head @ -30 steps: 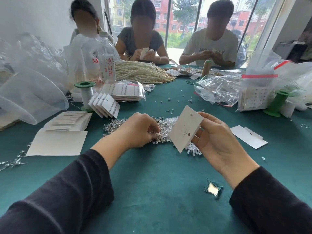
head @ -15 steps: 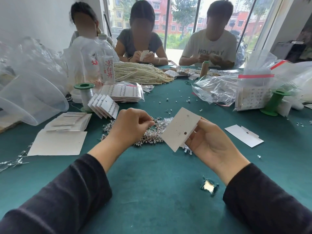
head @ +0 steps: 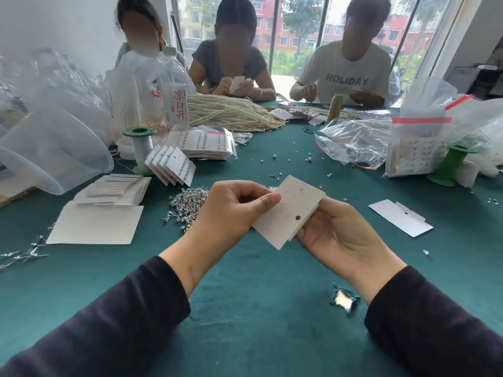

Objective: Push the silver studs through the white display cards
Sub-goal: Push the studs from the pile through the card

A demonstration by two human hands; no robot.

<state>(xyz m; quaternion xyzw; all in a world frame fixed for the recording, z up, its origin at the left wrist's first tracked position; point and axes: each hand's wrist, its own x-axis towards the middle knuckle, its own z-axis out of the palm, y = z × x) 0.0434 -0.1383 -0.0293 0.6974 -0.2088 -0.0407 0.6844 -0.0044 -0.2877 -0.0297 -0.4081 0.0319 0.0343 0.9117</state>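
Observation:
My right hand (head: 343, 235) holds a white display card (head: 288, 213) from behind, tilted over the green table; the card has a round hanging hole and one small stud showing near its top edge. My left hand (head: 231, 210) pinches a thin silver stud between thumb and forefinger, its pin touching the card's left face. A heap of loose silver studs (head: 187, 204) lies on the cloth just left of my left hand, partly hidden by it.
Blank cards (head: 111, 193) and a white sheet (head: 95, 225) lie at left, finished cards (head: 171, 165) lean by a green spool (head: 140, 148). A spare card (head: 400, 217) lies right. Plastic bags, pearl strands (head: 231, 112) and three seated people fill the far side. A tear (head: 343, 299) marks the cloth.
My left hand lifted from the stud heap with a stud and moved right onto the card. My right hand brought the card lower and closer, turning its face toward me.

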